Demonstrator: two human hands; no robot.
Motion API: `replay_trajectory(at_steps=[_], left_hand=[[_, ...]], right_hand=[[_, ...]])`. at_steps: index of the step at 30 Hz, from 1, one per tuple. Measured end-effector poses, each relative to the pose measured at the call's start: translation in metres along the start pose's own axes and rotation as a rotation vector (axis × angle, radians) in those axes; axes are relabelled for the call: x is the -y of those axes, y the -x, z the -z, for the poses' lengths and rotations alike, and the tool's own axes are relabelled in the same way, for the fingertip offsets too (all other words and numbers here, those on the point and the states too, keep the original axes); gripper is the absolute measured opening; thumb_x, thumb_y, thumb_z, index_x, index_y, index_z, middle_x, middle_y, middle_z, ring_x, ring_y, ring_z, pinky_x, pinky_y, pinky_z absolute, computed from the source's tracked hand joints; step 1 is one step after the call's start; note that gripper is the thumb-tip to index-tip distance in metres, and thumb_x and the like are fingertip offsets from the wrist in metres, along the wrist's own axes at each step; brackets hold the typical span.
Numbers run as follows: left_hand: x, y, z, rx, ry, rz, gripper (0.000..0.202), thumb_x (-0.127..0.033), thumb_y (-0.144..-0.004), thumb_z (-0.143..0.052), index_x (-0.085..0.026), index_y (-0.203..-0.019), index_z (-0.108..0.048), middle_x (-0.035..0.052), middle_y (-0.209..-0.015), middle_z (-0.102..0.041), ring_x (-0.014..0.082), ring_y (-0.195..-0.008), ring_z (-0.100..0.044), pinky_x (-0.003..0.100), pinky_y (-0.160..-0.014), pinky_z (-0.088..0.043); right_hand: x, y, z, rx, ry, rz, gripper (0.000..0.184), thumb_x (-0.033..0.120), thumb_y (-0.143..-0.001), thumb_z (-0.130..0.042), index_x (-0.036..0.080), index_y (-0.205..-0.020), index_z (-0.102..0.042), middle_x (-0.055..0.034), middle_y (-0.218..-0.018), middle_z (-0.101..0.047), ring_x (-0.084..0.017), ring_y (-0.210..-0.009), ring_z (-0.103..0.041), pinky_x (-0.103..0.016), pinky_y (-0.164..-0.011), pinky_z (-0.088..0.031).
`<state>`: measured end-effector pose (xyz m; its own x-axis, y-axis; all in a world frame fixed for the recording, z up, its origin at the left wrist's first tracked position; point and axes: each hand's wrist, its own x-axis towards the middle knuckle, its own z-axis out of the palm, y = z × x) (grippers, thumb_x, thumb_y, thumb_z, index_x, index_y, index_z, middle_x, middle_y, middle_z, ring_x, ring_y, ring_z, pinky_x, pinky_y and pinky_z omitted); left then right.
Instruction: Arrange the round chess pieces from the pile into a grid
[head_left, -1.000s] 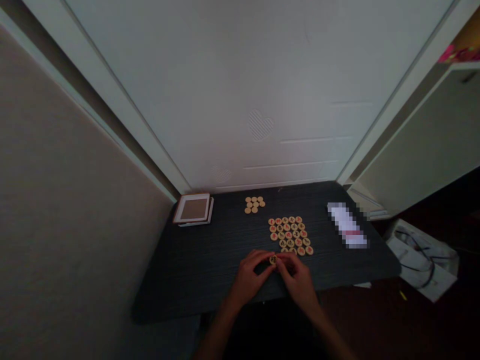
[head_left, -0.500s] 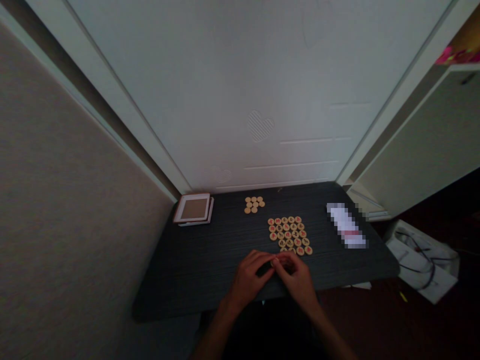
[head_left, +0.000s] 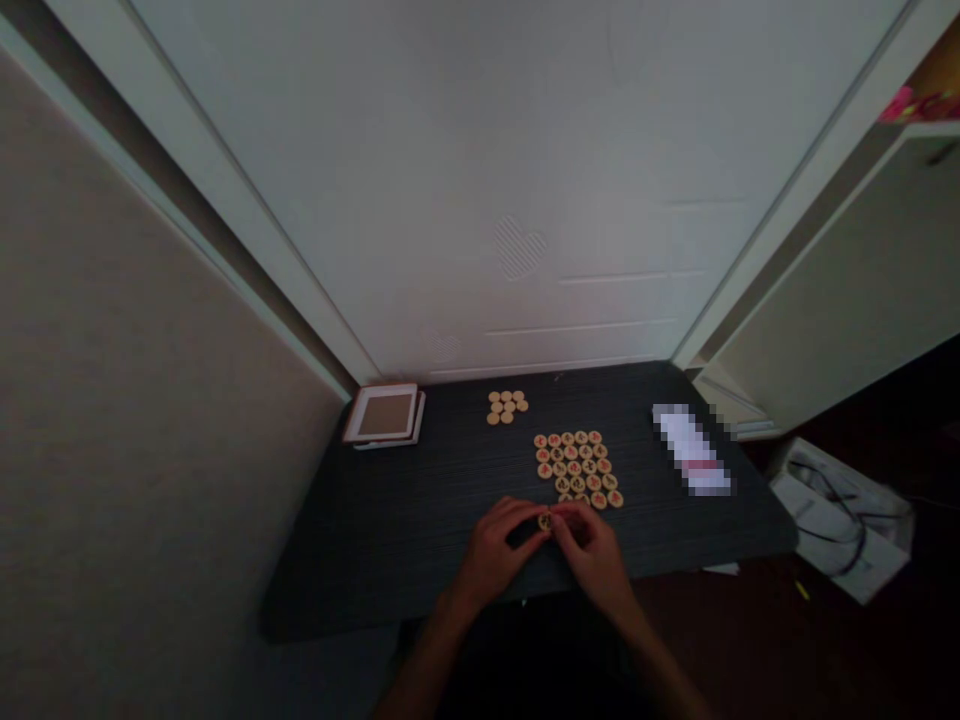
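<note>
My left hand (head_left: 495, 553) and my right hand (head_left: 592, 555) meet near the front edge of a dark table (head_left: 390, 520). Together their fingertips pinch one round wooden game piece (head_left: 545, 521). Just beyond the hands lies a grid of several round pieces marked red and black (head_left: 576, 468), face up. Farther back sits a small cluster of several plain-faced pieces (head_left: 507, 406).
A square box with a white rim (head_left: 382, 415) rests at the table's back left corner. A blurred white item (head_left: 691, 448) lies at the right side. A white wall panel rises behind the table. A white bag (head_left: 844, 515) sits on the floor to the right.
Both hands have stayed together at the front edge with the piece between the fingertips; the piece was briefly covered by fingers and shows again now.
</note>
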<state>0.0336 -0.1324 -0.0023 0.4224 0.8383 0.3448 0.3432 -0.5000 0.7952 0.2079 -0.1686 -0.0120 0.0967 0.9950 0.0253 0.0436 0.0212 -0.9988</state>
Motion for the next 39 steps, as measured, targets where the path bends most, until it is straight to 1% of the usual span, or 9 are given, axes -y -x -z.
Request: replay_trajectory(at_steps=[4, 10, 16, 20, 23, 28, 32, 34, 39], left_hand=[[0.000, -0.001, 0.000, -0.005, 0.013, 0.010, 0.025, -0.024, -0.089, -0.072, -0.026, -0.114, -0.072, 0.0041, -0.107, -0.075, 0.0206, -0.099, -0.069, 0.035, -0.092, -0.054], [-0.001, -0.001, 0.003, 0.005, 0.036, 0.060, 0.027, -0.027, -0.088, -0.073, -0.024, -0.115, -0.072, 0.0043, -0.097, -0.075, 0.0200, -0.090, -0.069, 0.034, -0.086, -0.055], [-0.011, -0.001, 0.010, 0.075, 0.161, 0.177, 0.030, -0.030, -0.090, -0.070, -0.024, -0.119, -0.071, 0.0062, -0.106, -0.075, 0.0213, -0.095, -0.069, 0.035, -0.089, -0.056], [-0.011, -0.002, 0.008, 0.039, 0.229, 0.291, 0.024, -0.033, -0.089, -0.070, -0.023, -0.111, -0.073, 0.0055, -0.104, -0.076, 0.0211, -0.094, -0.070, 0.034, -0.088, -0.056], [-0.008, -0.003, 0.004, 0.031, 0.282, 0.345, 0.027, -0.036, -0.086, -0.074, -0.020, -0.108, -0.073, 0.0059, -0.101, -0.076, 0.0214, -0.092, -0.071, 0.033, -0.086, -0.057], [-0.004, -0.005, 0.000, 0.036, 0.356, 0.362, 0.028, -0.037, -0.084, -0.075, -0.018, -0.106, -0.073, 0.0052, -0.092, -0.076, 0.0194, -0.084, -0.070, 0.030, -0.080, -0.057], [-0.003, -0.006, -0.003, -0.019, 0.354, 0.399, 0.026, -0.038, -0.084, -0.074, -0.018, -0.101, -0.073, 0.0044, -0.087, -0.076, 0.0182, -0.077, -0.070, 0.028, -0.074, -0.057], [-0.003, -0.007, -0.005, -0.045, 0.364, 0.421, 0.025, -0.038, -0.084, -0.075, -0.017, -0.097, -0.074, 0.0046, -0.085, -0.077, 0.0187, -0.075, -0.072, 0.028, -0.072, -0.058], [-0.006, -0.011, -0.008, -0.069, 0.343, 0.429, 0.020, -0.037, -0.084, -0.073, -0.019, -0.092, -0.076, 0.0055, -0.090, -0.080, 0.0224, -0.082, -0.075, 0.032, -0.077, -0.061]], right_hand=[[0.000, -0.001, 0.001, 0.028, -0.022, -0.009, 0.024, 0.044, -0.091, -0.066, 0.022, -0.100, -0.067, -0.0078, -0.098, -0.075, -0.024, -0.094, -0.072, -0.036, -0.084, -0.057], [0.000, 0.000, 0.001, 0.070, -0.068, -0.021, 0.026, 0.043, -0.090, -0.068, 0.022, -0.105, -0.065, -0.0081, -0.100, -0.076, -0.023, -0.091, -0.074, -0.035, -0.084, -0.057], [0.001, 0.000, 0.001, 0.060, -0.060, -0.005, 0.028, 0.045, -0.090, -0.068, 0.022, -0.106, -0.067, -0.0079, -0.099, -0.076, -0.024, -0.091, -0.074, -0.036, -0.084, -0.058], [0.005, 0.002, 0.001, 0.084, -0.051, -0.020, 0.034, 0.049, -0.088, -0.068, 0.022, -0.108, -0.069, -0.0082, -0.099, -0.077, -0.026, -0.092, -0.074, -0.039, -0.085, -0.059], [0.007, 0.003, 0.002, 0.086, -0.054, -0.041, 0.035, 0.051, -0.088, -0.068, 0.023, -0.108, -0.070, -0.0082, -0.100, -0.077, -0.026, -0.094, -0.074, -0.039, -0.086, -0.060], [0.008, 0.003, 0.004, 0.105, -0.077, -0.028, 0.030, 0.047, -0.091, -0.064, 0.025, -0.111, -0.070, -0.0075, -0.104, -0.076, -0.024, -0.093, -0.074, -0.037, -0.085, -0.060], [0.004, 0.004, 0.002, 0.114, -0.052, 0.015, 0.030, 0.043, -0.092, -0.065, 0.024, -0.115, -0.069, -0.0076, -0.110, -0.075, -0.024, -0.099, -0.073, -0.038, -0.091, -0.058], [0.001, 0.005, 0.001, 0.103, -0.014, 0.041, 0.033, 0.042, -0.089, -0.068, 0.024, -0.117, -0.068, -0.0075, -0.108, -0.075, -0.024, -0.096, -0.073, -0.038, -0.090, -0.058], [-0.003, 0.006, 0.000, 0.045, 0.077, 0.075, 0.033, 0.041, -0.088, -0.071, 0.022, -0.114, -0.068, -0.0068, -0.100, -0.076, -0.023, -0.088, -0.073, -0.035, -0.083, -0.059]])
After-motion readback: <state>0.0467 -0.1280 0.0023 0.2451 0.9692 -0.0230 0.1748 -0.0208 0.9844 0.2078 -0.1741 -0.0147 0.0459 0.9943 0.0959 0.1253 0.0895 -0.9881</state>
